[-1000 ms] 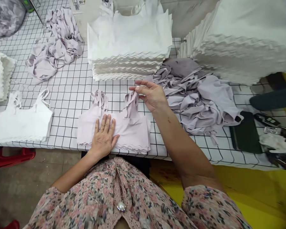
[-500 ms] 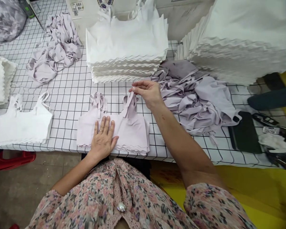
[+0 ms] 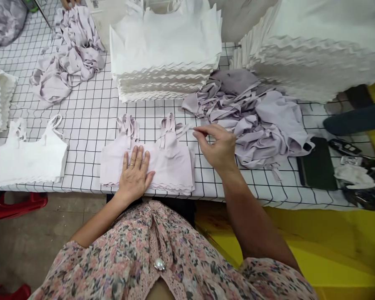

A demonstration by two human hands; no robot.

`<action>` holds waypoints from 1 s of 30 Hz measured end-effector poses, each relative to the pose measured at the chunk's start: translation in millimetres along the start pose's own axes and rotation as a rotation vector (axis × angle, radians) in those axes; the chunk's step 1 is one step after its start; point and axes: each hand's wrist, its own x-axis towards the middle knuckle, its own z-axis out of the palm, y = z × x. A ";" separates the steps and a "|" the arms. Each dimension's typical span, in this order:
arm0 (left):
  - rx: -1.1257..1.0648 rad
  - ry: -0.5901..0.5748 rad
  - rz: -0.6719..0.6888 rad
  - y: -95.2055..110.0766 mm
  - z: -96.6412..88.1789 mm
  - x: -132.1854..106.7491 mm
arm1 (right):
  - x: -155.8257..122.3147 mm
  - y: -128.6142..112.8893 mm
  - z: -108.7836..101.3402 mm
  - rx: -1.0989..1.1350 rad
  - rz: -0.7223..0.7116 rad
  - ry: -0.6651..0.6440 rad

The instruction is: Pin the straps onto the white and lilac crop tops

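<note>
Two hands, both open: the right hand (image 3: 217, 148) has released the strap (image 3: 169, 125) and moved away, empty, near the lilac pile (image 3: 262, 129), while the left hand (image 3: 134, 177) lies flat on the lilac top (image 3: 171, 166).

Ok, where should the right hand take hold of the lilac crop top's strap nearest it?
Pinch the free tail of the pale lilac fabric strap from the right: it sticks out sideways, loose from the top, closest to the right hand, while the left hand presses the pale lilac crop top flat.
</note>
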 end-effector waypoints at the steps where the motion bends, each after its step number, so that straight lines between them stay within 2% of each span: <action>1: -0.012 -0.004 -0.001 -0.3 -0.2 0.6 | -10.8 -4.2 -7.4 -0.018 0.000 -0.002; 4: -0.057 -0.033 -0.016 -0.9 -1.7 3.1 | -41.5 -21.2 -15.3 -0.050 0.024 -0.025; 8: -0.111 -0.087 -0.043 0.3 -3.7 7.5 | -77.9 -40.6 -1.4 -0.289 0.127 -0.141; 11: -0.120 -0.113 -0.059 1.9 -3.8 10.4 | -92.8 -37.0 8.2 -0.396 0.213 -0.180; 14: -0.112 -0.134 -0.074 3.3 -4.3 11.8 | -95.3 -23.2 8.9 -0.331 0.231 -0.199; 17: -0.113 -0.146 -0.072 5.2 -9.0 11.2 | -94.5 -22.5 7.9 -0.350 0.221 -0.147; 19: -0.113 -0.126 -0.059 6.9 -14.8 9.9 | -96.5 -36.6 13.0 -0.421 0.158 -0.089; 21: -0.109 -0.086 -0.053 6.6 -21.0 8.3 | -100.9 -58.1 25.4 -0.457 0.051 -0.111; 24: -0.108 -0.060 -0.140 -3.4 -25.9 4.3 | -109.8 -82.9 48.9 -0.429 -0.063 -0.314; 26: -0.109 -0.075 -0.272 -17.2 -24.7 -1.1 | -117.2 -84.5 56.5 -0.428 -0.056 -0.409; 28: -0.100 -0.068 -0.392 -33.1 -21.1 -9.2 | -126.1 -75.2 52.8 -0.460 -0.013 -0.413; 30: -0.099 -0.020 -0.446 -47.2 -17.0 -17.9 | -135.1 -61.3 40.9 -0.500 0.035 -0.374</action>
